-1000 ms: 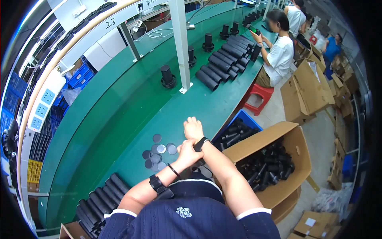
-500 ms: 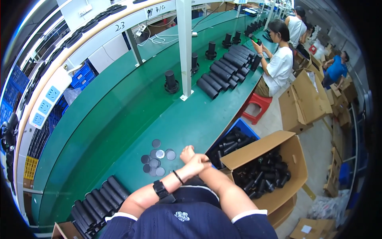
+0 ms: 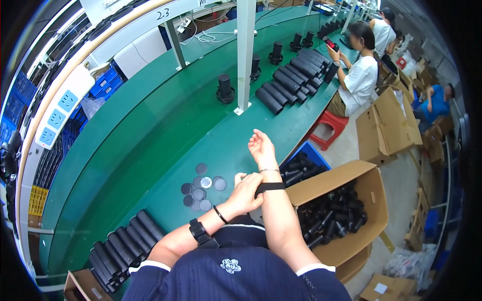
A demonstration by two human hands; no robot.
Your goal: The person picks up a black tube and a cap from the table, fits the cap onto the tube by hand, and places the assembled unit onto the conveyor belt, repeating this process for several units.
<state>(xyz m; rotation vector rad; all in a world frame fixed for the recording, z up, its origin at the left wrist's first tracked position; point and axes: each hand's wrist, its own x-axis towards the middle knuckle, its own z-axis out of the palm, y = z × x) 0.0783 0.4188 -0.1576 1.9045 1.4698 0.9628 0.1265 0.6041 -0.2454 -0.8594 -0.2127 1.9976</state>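
My right hand (image 3: 261,145) is held up over the green bench (image 3: 150,140) with its fingers loosely apart and nothing in it. A black wrist strap (image 3: 273,186) runs around my right forearm just below the wrist. My left hand (image 3: 245,194) reaches across and pinches this strap at its left end. A black watch and a thin black band sit on my left wrist. Several round grey discs (image 3: 203,187) lie on the bench just left of my left hand.
Black tubes (image 3: 123,246) lie in a row at the lower left. A cardboard box (image 3: 371,193) and a blue crate (image 3: 314,153), both with black parts, stand to my right. A white post (image 3: 244,55), more black tubes (image 3: 286,85) and a seated person (image 3: 359,75) are farther along.
My right forearm has swung up and forward, its hand opening. My left hand has closed on the strap at the right wrist. The view has shifted slightly.
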